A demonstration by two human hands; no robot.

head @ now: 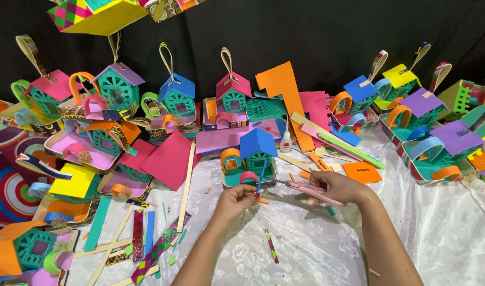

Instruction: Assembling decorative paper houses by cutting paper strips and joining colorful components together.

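My left hand (pixel 237 200) pinches a thin blue foam strip (pixel 260 179) that stands upright in front of a small foam house with a blue roof (pixel 256 151). My right hand (pixel 335 188) grips pink-handled scissors (pixel 306 189), whose blades point left toward the strip's lower end. Small orange offcuts (pixel 262 201) lie beside my left fingers. Both hands hover just above the white lace tablecloth (pixel 306 249).
Many colourful foam houses with loop handles crowd the back and both sides against a black backdrop. A white glue bottle (pixel 286 142) stands behind the blue-roofed house. Loose foam sheets, patterned strips (pixel 271 246) and wooden sticks (pixel 187 180) lie on the left.
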